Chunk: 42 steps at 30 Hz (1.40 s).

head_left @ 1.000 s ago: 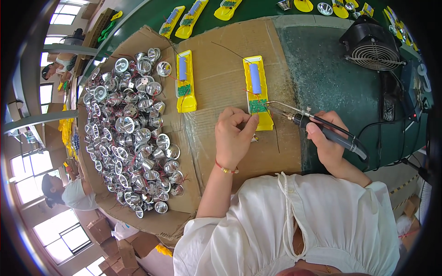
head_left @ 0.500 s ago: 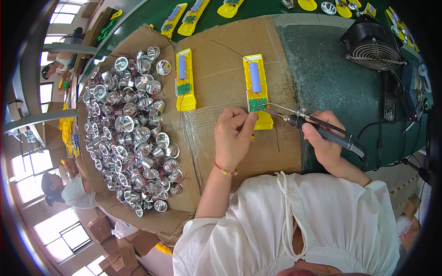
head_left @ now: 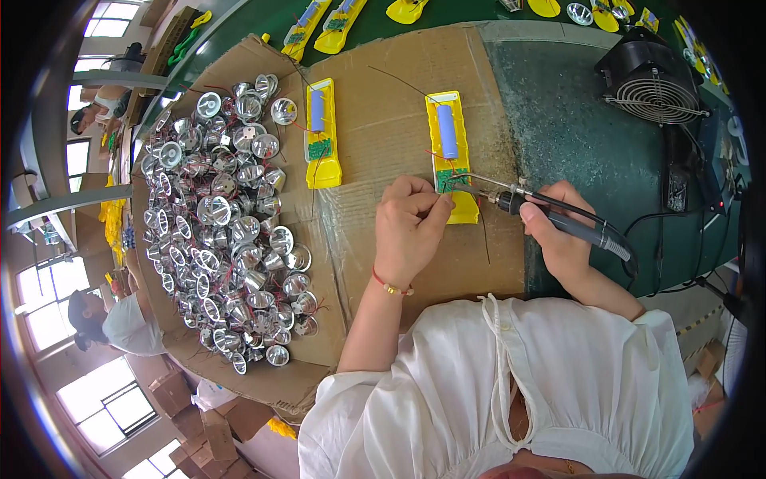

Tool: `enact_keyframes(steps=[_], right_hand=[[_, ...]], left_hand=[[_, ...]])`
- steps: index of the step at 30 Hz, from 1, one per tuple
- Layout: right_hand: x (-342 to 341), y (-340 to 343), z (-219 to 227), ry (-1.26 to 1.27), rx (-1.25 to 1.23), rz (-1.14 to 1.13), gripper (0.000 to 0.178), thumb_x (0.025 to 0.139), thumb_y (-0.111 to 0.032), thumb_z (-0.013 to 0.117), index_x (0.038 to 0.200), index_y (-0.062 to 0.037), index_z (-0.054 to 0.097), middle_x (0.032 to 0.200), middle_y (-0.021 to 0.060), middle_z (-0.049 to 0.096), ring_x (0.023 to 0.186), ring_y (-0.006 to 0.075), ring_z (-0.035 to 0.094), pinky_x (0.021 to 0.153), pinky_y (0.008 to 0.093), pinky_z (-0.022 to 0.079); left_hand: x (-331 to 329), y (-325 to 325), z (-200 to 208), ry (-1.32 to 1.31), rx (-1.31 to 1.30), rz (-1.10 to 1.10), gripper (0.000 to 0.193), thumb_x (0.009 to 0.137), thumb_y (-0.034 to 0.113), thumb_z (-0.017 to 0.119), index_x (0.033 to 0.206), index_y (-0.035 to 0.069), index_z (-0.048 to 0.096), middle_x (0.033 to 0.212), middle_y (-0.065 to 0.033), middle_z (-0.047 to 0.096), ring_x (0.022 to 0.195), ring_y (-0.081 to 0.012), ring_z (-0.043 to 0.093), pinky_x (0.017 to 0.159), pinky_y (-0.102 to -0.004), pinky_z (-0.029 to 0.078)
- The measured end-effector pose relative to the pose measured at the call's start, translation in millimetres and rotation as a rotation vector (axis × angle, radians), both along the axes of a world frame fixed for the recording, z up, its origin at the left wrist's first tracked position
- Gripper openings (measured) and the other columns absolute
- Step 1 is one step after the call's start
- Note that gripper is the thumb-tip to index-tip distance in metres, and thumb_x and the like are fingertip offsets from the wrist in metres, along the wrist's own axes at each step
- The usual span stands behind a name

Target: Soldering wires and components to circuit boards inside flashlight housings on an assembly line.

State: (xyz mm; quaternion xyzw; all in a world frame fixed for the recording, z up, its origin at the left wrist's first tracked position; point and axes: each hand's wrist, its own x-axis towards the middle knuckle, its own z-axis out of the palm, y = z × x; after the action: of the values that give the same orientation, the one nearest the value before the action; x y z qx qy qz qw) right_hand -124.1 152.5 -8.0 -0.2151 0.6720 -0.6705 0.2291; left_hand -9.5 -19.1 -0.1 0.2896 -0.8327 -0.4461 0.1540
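A yellow plastic housing (head_left: 463, 211) lies on cardboard in front of me, with a blue cylindrical battery (head_left: 446, 132) and a small green circuit board (head_left: 452, 177) in it. My right hand (head_left: 565, 249) grips a soldering iron (head_left: 574, 229) with a thin curved metal tube along it. Its tip reaches the board from the right. At the board's lower left edge, the thumb and fingertips of my left hand (head_left: 408, 226) are pinched together; whatever they hold is hidden. Dark thin wires stick out above and below the housing.
Another yellow housing (head_left: 325, 172) with battery and board lies to the left. Beyond it, a cardboard box (head_left: 307, 387) holds many silver reflector cups (head_left: 243, 231) with red wires. A black fan (head_left: 650, 76) stands at right; the iron's cable (head_left: 633, 259) loops nearby. More yellow housings line the back.
The view has shifted slightly. My left fingertips have moved a little up and right along the board's edge; the iron's tip stays at the board.
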Motion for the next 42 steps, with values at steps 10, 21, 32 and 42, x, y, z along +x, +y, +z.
enact_keyframes(steps=[10,21,32,42], right_hand=[[-6,13,8,0.153,-0.065,-0.052,0.013,0.080,-0.007,0.065,0.084,-0.0009,0.054,0.068,0.0044,0.058,0.059,0.0074,0.053,0.054,0.0219,0.042],[-32,44,-12,0.050,0.017,-0.249,0.012,0.080,-0.008,0.065,0.080,-0.0021,0.053,0.063,0.0033,0.057,0.056,0.0068,0.052,0.052,0.0213,0.041],[-33,37,-16,0.003,-0.023,-0.247,0.013,0.079,-0.007,0.065,0.080,-0.0018,0.053,0.066,0.0033,0.055,0.056,0.0069,0.050,0.052,0.0214,0.039],[-41,32,-19,-0.025,-0.013,-0.231,0.012,0.083,-0.007,0.060,0.084,0.0003,0.051,0.070,0.0055,0.054,0.059,0.0096,0.051,0.054,0.0226,0.042]], left_hand=[[1,-4,0,-0.030,0.003,-0.046,0.011,0.076,0.008,0.063,0.079,-0.001,0.069,0.076,-0.0069,0.054,0.072,-0.0138,0.053,0.061,-0.0260,0.042],[-100,-26,1,0.082,-0.252,-0.114,0.016,0.078,0.012,0.062,0.074,-0.003,0.064,0.085,-0.0156,0.063,0.070,-0.0283,0.062,0.059,-0.0356,0.048],[-257,-150,-12,-0.113,-0.763,-0.045,0.056,0.064,0.025,0.068,0.118,0.017,0.055,0.123,-0.0170,0.048,0.108,-0.0336,0.051,0.093,-0.0385,0.042],[-63,-29,46,0.087,-0.350,-0.085,0.045,0.063,0.017,0.075,0.104,0.005,0.060,0.104,-0.0145,0.056,0.092,-0.0293,0.058,0.080,-0.0373,0.049]])
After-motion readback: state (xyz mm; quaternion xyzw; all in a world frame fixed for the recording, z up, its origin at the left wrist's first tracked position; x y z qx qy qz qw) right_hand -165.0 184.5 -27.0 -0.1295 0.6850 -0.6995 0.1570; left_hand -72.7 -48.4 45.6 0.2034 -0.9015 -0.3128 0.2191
